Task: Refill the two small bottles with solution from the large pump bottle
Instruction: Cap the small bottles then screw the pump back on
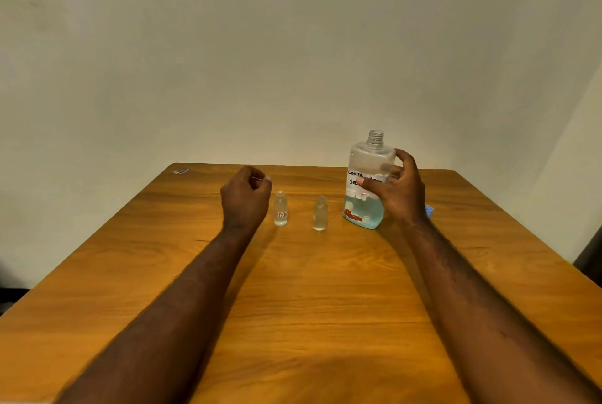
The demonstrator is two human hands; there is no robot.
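The large clear plastic bottle (366, 182), with a bare threaded neck, a white handwritten label and pale blue liquid in its lower third, is at the far right-centre of the table and leans slightly. Whether its base rests on the wood cannot be told. The right hand (402, 190) grips it from the right side: the thumb lies across the label and the other fingers curl round the far edge.

Left of it two small clear bottles stand upright and apart, the plain small bottle (320, 213) nearer the large one, then the small bottle with a red-marked label (280, 210). Just beside the latter the left hand (246, 195) hovers with its fingers curled in, tips meeting the thumb; whether they pinch anything cannot be told.

A blue cap (429, 211) shows behind the right wrist. A small clear scrap (181, 171) lies at the far left corner of the brown wooden table (309, 306).
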